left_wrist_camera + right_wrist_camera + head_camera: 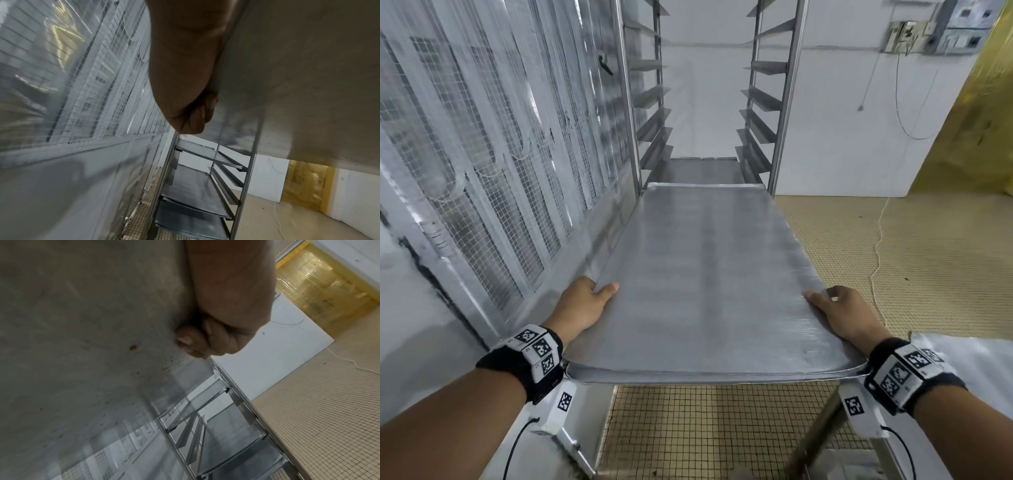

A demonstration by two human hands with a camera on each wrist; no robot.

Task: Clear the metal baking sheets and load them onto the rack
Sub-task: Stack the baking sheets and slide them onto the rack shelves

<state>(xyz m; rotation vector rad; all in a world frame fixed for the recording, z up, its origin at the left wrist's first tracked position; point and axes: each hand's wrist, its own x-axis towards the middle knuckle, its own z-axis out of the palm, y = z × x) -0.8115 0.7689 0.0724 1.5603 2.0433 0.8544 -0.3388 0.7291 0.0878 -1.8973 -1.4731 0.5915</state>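
A large bare metal baking sheet (705, 274) is held level in front of me, its far edge at the front posts of the tall steel rack (787, 102). My left hand (585, 301) grips the sheet's left rim, thumb on top and fingers curled under. My right hand (839, 313) grips the right rim the same way. From below, the left wrist view shows the left hand (185, 91) against the sheet's underside (298, 81). The right wrist view shows the right hand (222, 318) under the sheet (92, 321). Lower rack slots hold other sheets (191, 190).
A meshed window wall (482, 154) runs close along the left of the rack. Tiled floor (893, 257) lies to the right, crossed by a white cord (878, 246). A yellow strip curtain (983, 137) hangs at the far right. Empty angled rails (760, 99) line the rack's upper levels.
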